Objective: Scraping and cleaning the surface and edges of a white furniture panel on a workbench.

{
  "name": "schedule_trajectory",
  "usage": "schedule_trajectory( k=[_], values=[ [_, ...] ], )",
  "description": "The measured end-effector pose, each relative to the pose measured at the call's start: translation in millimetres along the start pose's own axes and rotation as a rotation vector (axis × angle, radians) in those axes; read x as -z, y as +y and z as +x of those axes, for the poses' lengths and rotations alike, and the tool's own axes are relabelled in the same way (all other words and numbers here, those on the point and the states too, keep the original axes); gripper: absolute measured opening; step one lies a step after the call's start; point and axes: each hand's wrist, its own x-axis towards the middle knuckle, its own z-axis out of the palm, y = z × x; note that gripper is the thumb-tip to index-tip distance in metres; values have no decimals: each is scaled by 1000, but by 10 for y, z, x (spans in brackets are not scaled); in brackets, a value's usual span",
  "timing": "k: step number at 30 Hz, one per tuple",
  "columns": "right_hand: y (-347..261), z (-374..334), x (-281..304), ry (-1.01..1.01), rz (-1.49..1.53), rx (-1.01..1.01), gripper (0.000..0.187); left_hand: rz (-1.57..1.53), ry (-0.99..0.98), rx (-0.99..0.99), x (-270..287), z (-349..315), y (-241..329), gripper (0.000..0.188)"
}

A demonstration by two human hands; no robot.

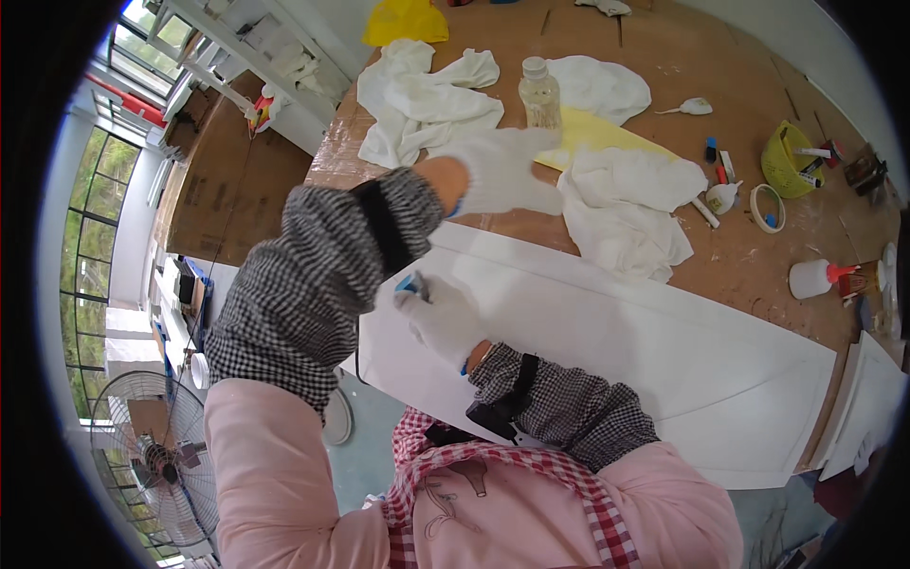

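My left hand (507,173), in a white glove, reaches across to the far side of the white sheet (730,379). It is smeared by motion, beside a crumpled white cloth (626,223) and a yellow sheet (607,142); whether it grips anything is unclear. Closer to my body, my right hand (444,322), also gloved in white, is closed above the left end of the white sheet. A small blue object (408,284) sticks out of its fingers, mostly hidden by them. Just beyond my left hand a clear bottle (540,93) with a white cap stands upright.
White cloths (417,109) lie at the back left near a yellow bag (406,21). To the right are a yellow-green basket (785,163), a tape roll (766,209) and a white squeeze bottle (809,279) with a red nozzle. A fan (156,460) stands at the lower left.
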Motion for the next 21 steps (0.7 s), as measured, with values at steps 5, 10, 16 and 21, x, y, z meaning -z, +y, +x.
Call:
schedule_trajectory(
  k=[5,10,16,21],
  values=[
    [-236,-246,-190,-297,-1050,158,46,255,-195,-119,-222,481,670,97],
    [-74,-195,-238,-398,-1214,254,45,138,-294,-46,-556,613,604,73],
    [-123,-198,-155,-238,-954,81,44,376,-201,-178,-56,118,97,49],
    [-81,-279,-197,-149,-781,245,42,-682,496,182,521,-1466,-960,38]
  ],
)
